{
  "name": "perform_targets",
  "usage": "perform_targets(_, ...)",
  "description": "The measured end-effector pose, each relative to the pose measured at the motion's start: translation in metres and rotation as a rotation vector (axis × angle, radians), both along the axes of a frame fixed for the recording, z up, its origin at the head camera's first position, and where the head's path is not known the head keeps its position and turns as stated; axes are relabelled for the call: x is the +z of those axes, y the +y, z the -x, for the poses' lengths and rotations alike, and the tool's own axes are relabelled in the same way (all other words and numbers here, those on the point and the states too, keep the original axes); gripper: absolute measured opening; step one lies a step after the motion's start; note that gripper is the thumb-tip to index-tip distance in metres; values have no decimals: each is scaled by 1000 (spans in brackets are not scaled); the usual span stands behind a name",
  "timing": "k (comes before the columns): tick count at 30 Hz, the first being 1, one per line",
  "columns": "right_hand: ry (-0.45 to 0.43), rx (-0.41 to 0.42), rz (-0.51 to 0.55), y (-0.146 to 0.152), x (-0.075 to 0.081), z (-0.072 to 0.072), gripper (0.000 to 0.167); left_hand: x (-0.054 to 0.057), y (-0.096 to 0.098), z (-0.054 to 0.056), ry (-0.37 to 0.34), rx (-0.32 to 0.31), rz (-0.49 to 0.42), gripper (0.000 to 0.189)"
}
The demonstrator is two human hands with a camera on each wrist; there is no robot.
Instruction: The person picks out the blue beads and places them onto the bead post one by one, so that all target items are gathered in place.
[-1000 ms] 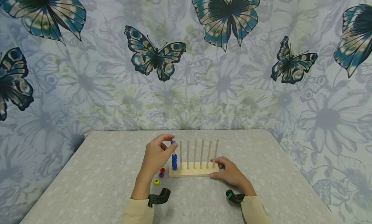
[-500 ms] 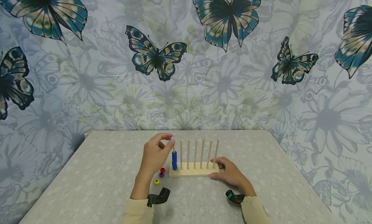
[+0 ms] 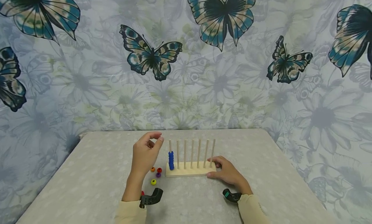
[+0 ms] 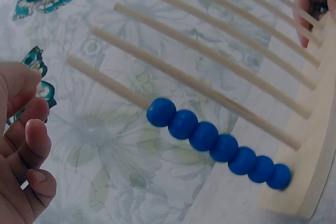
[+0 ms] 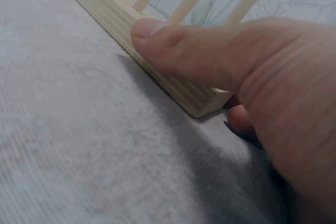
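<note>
A pale wooden peg stand (image 3: 190,172) with a row of upright pegs rests on the table. Several blue beads (image 3: 171,160) are stacked on its leftmost peg, the bare peg tip showing above them. My left hand (image 3: 144,154) is raised just left of that peg, fingers loosely bent and nothing between them. In the left wrist view its fingertips (image 4: 39,137) are apart from the peg and the blue beads (image 4: 203,136). My right hand (image 3: 228,174) grips the stand's right end; the right wrist view shows its thumb (image 5: 157,38) along the front edge of the base.
Loose beads lie left of the stand: a red bead (image 3: 159,170), a purple bead (image 3: 158,175), a yellow bead (image 3: 153,182) and an orange bead (image 3: 152,169). Something red (image 3: 142,193) peeks out beside the left wrist. A butterfly-patterned wall (image 3: 186,98) stands behind the table.
A blue bead held at the peg's top has dropped onto the stack as my left hand let go. That hand has since moved left, uncovering the orange bead. My right hand keeps its grip.
</note>
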State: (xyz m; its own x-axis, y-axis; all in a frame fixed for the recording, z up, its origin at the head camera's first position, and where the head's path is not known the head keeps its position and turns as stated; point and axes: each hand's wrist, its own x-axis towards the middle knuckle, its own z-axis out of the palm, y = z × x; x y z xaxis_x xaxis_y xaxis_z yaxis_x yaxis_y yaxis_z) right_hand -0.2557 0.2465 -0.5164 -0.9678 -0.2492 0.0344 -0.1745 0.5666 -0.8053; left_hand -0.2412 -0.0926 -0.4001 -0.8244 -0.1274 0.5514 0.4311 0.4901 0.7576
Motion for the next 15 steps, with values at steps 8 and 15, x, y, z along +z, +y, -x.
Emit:
perform_targets(8, -7, -8, -6, -5, 2, -1, 62, -1, -31, 9, -49, 86, 101, 19)
perform_targets(15, -9, -13, 5, -6, 1, -2, 62, -14, -49, 14, -154, 114, 113, 22)
